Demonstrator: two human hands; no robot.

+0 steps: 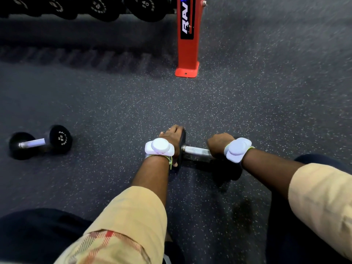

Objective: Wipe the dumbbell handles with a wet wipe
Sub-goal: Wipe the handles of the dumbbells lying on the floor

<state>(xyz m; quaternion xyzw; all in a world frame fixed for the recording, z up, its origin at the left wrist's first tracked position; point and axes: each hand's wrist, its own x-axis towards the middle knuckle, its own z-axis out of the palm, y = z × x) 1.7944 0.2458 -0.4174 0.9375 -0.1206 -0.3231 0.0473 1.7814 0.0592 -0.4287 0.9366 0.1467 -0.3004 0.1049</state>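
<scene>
Head view looks down on a dark rubber floor (247, 92) flecked with pale specks. At the top stands a red metal post (187, 44) bolted to the floor by a flat foot; its black label reads "RAV" in white slanted letters, with a red stripe beside them. To its left a rack (85, 8) holds a row of black round-ended weights; white lettering rings their faces, and one seems to read "40", the rest too blurred to make out.

On the floor in the middle lies a dumbbell (196, 150) with a rough, cross-hatched steel handle and black disc ends. The left hand (172, 139) is spread over the top edge of its left disc, fingers curled across the rim and thumb on the near side. The right hand (220, 143) is closed in a fist around the right part of the handle; whether a wipe is inside the fist cannot be told. Each wrist carries a white rounded plastic device on a strap with yellow-green cord. Tan sleeves (133, 216) are rolled back on both forearms, the left cuff showing a checked lining.

Well apart to the left lies a second dumbbell (41, 142), black round ends with a smooth shiny bar; its end face has white ring lettering and a number, unreadable
</scene>
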